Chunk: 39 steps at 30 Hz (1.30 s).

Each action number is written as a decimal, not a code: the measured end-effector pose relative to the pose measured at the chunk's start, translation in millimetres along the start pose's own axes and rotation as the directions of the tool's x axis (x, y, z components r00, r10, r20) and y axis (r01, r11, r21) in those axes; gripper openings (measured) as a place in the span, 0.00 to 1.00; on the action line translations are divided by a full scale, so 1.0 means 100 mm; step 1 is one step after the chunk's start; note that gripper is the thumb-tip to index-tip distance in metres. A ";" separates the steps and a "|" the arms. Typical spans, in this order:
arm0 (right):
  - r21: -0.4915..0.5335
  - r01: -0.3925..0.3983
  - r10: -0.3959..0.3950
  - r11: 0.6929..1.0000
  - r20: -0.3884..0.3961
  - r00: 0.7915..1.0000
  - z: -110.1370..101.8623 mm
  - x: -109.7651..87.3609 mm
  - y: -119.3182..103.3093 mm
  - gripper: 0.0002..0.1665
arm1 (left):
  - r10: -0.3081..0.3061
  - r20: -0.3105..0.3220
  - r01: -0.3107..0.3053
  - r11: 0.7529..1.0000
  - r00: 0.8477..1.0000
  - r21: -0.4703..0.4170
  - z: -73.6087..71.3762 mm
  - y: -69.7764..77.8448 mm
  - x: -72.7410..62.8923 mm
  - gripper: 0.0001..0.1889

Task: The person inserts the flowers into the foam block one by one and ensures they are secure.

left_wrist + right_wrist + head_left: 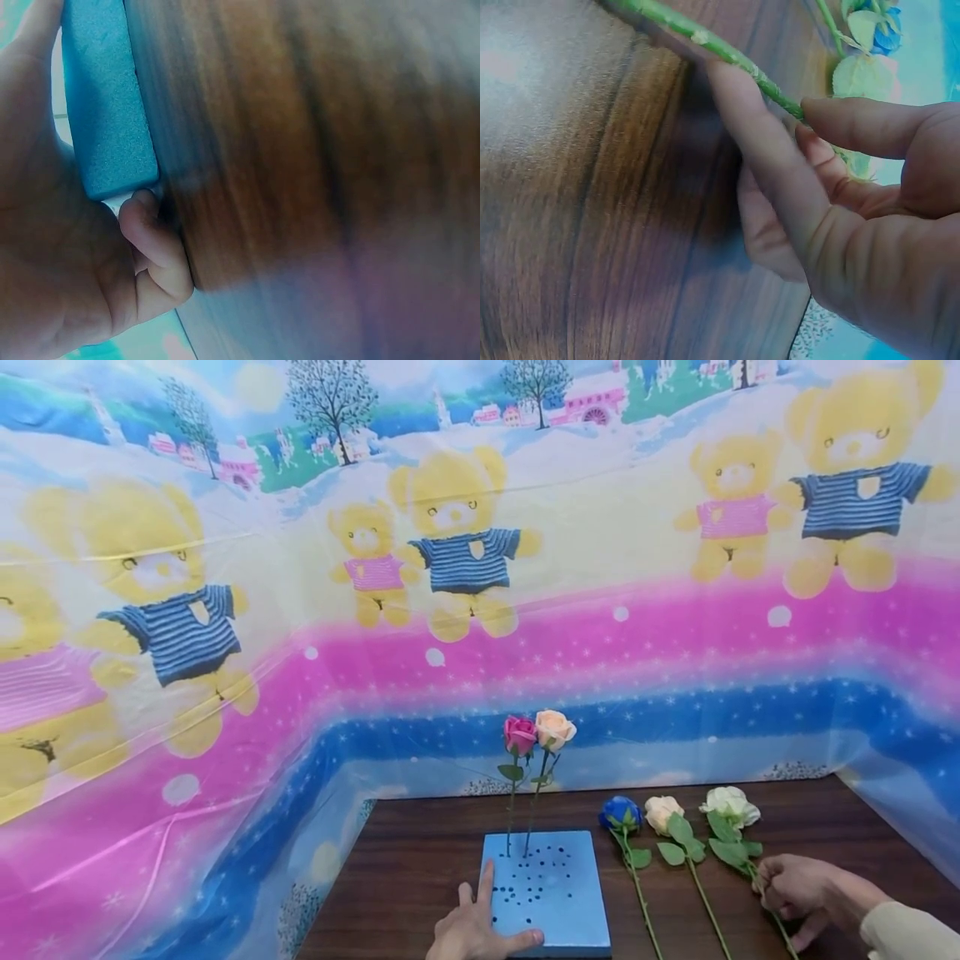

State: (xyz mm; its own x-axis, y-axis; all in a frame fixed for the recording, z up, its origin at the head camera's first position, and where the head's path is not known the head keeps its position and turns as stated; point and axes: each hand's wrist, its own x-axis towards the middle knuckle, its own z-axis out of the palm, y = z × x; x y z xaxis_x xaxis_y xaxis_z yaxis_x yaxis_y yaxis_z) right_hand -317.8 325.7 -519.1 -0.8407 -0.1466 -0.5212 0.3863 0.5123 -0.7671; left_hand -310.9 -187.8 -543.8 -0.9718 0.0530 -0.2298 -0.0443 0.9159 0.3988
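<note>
My left hand (480, 927) rests on the near left corner of a blue foam block (558, 910), index finger and thumb spread along its top edges. In the left wrist view the little finger (154, 244) is bent beside the block's side (112, 112). A pink rose (520, 735) and a peach rose (555, 729) stand upright at the back of the block. At the right, my right hand (798, 889) pinches the stem of a white rose (733, 807). The right wrist view shows its green stem (742, 67) between thumb and fingers.
Between the block and the white rose, a blue rose (621, 812) and a cream rose (664, 814) lie on the brown wooden table (420, 852). Several dark holes dot the block's top. A cloth printed with bears (472, 560) hangs behind and beside the table.
</note>
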 end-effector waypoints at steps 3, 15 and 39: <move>0.072 -0.009 0.008 0.997 0.007 1.000 0.00 -0.03 0.01 0.03 | -0.004 -0.002 0.004 1.000 1.000 0.003 0.01 -0.01 0.00 0.74; 0.099 0.036 -0.035 0.994 -0.018 0.999 0.00 -0.09 -0.04 0.18 | 0.010 -0.013 -0.010 1.000 1.000 0.000 0.03 -0.01 -0.01 0.74; 0.028 0.282 -0.267 0.959 -0.244 0.932 0.00 -0.05 -0.23 0.21 | 0.014 -0.017 -0.015 0.999 1.000 -0.039 0.01 -0.02 -0.05 0.73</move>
State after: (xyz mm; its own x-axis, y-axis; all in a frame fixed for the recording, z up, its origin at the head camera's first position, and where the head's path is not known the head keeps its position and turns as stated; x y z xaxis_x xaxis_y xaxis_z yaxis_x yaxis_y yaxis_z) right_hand -322.2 314.3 -499.0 -0.9795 -0.0673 -0.1899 0.1438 0.4262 -0.8931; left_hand -306.2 -189.6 -544.2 -0.9760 0.0593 -0.2094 -0.0390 0.8990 0.4362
